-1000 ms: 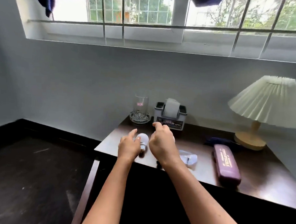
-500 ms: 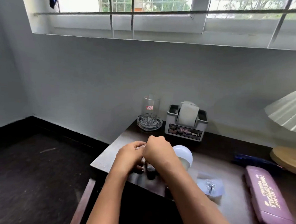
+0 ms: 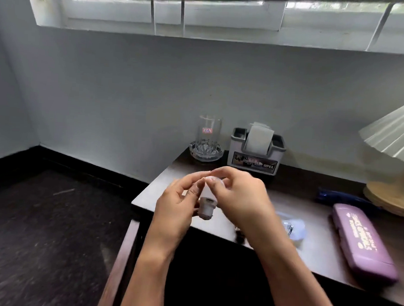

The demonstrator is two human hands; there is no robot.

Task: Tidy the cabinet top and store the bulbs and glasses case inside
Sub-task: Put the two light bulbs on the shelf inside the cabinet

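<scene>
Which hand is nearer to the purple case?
Right. The right hand holds a bulb left of the case; the left hand is farther left.

Both hands, left hand (image 3: 174, 210) and right hand (image 3: 238, 197), crowd the cabinet top's (image 3: 320, 250) front-left corner. Back edge blocked: glass (image 3: 209, 134) in its dish, tissue holder (image 3: 257, 151) just beside. Right end taken by lamp (image 3: 392, 162), with the glasses case (image 3: 365, 241) before it. Small plastic bag (image 3: 293, 227) lies mid-top. Bare strip between holder and bag; floor side left open.
</scene>
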